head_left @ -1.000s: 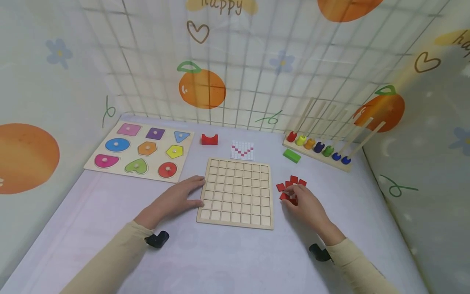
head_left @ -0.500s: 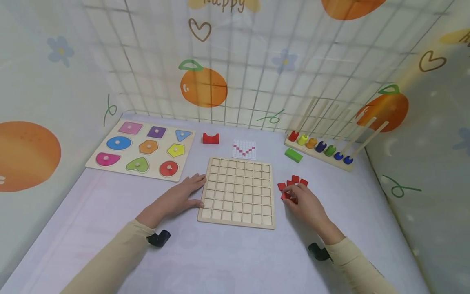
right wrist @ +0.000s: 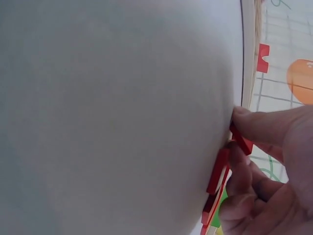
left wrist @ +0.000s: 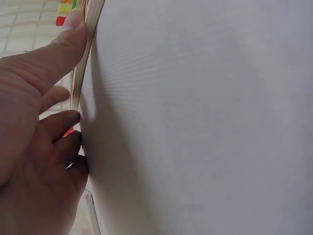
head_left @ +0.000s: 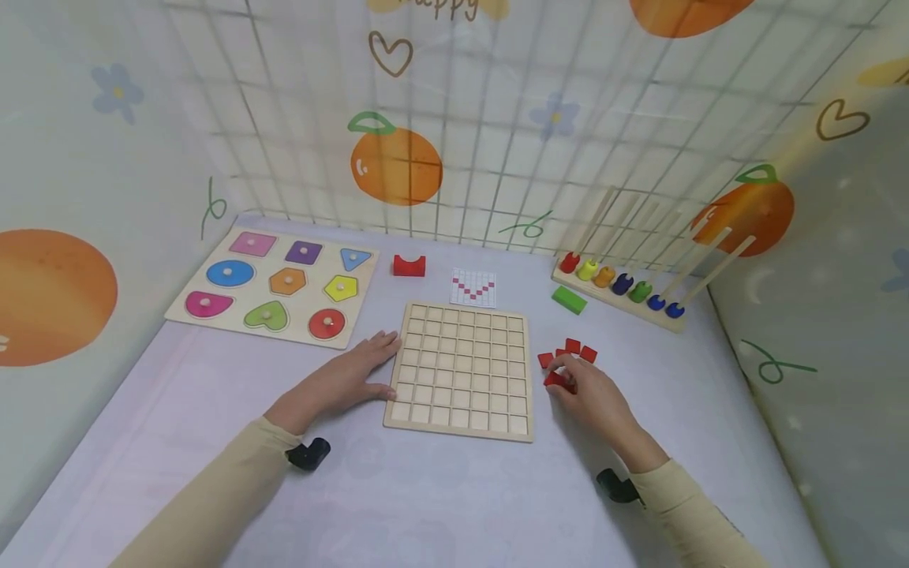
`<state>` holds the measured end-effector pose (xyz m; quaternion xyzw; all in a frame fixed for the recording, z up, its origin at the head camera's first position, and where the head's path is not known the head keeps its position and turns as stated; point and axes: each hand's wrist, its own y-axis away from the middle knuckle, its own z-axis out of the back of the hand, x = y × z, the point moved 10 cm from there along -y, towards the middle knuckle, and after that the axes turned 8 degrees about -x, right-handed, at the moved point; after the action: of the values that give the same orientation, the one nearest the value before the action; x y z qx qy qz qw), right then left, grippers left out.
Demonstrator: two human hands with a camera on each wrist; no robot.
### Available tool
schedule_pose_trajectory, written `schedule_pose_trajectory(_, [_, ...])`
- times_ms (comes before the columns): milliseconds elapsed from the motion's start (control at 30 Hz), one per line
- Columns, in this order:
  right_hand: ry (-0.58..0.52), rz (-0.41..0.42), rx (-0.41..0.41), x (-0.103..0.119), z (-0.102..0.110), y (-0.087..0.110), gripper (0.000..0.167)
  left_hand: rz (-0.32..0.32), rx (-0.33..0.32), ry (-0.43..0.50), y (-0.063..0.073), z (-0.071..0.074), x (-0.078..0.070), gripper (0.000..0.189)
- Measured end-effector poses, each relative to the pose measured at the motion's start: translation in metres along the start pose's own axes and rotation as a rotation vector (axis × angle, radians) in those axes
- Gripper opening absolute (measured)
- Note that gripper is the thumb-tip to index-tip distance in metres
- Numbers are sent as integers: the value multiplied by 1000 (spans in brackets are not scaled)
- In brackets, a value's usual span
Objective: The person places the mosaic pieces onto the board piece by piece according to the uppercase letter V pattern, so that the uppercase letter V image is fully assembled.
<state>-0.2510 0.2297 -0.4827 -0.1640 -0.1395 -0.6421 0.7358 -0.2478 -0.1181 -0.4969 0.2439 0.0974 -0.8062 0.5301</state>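
A wooden grid board (head_left: 461, 369) with square recesses lies in the middle of the table in the head view. My left hand (head_left: 342, 386) rests at its left edge, thumb and fingers extended against the rim; the left wrist view shows the thumb (left wrist: 63, 49) touching the board's side. To the right of the board is a cluster of red square tiles (head_left: 573, 345). There my right hand (head_left: 596, 402) pinches one red tile (right wrist: 242, 140) between thumb and finger, and the tile stands tilted. Other red tiles (right wrist: 218, 171) lie right beside the fingers, some hidden beneath the hand.
A small card (head_left: 473, 288) with a red V pattern lies behind the board. Near it are a red notched block (head_left: 409, 266) and a green block (head_left: 569, 300). A shape puzzle (head_left: 277, 290) sits at left; a rack of pegs with coloured beads (head_left: 621, 292) stands back right.
My right hand stays over the red tiles, and the tile at its fingertips now tilts up more. The left hand stays at the board's edge. The head view has shifted slightly.
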Motion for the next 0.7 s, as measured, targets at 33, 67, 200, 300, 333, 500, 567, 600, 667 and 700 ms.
schedule_pose_trajectory(33, [-3, -2, 1, 0, 0, 0, 34, -4, 2, -4, 0, 0, 0, 94])
schedule_pose_trajectory(67, [-8, -3, 3, 0, 0, 0, 34, -7, 3, -9, 0, -1, 0, 93])
schedule_pose_trajectory(200, [-20, 4, 5, 2, 0, -1, 33, -10, 6, -21, 0, -2, 0, 92])
schedule_pose_trajectory(300, [-38, -10, 5, 2, 2, -2, 32, -7, 10, -20, -1, -2, 1, 94])
schedule_pose_trajectory(333, [-46, -16, 6, 2, 2, -2, 31, -6, 11, -20, -1, -2, 1, 94])
schedule_pose_trajectory(500, [-91, -18, -2, 5, 5, -4, 30, 9, 20, -22, -2, -3, 2, 96])
schedule_pose_trajectory(567, [-115, 1, -6, 8, 5, -4, 30, 15, 25, -18, -2, -3, 2, 96])
schedule_pose_trajectory(600, [-132, 9, -5, 10, 5, -5, 30, 18, 28, -17, -2, -3, 2, 96])
schedule_pose_trajectory(667, [-168, 18, -2, 14, 4, -6, 29, 24, 33, -11, -2, -3, 3, 96])
schedule_pose_trajectory(700, [-182, 21, 1, 15, 3, -6, 29, 25, 35, -10, -3, -4, 3, 95])
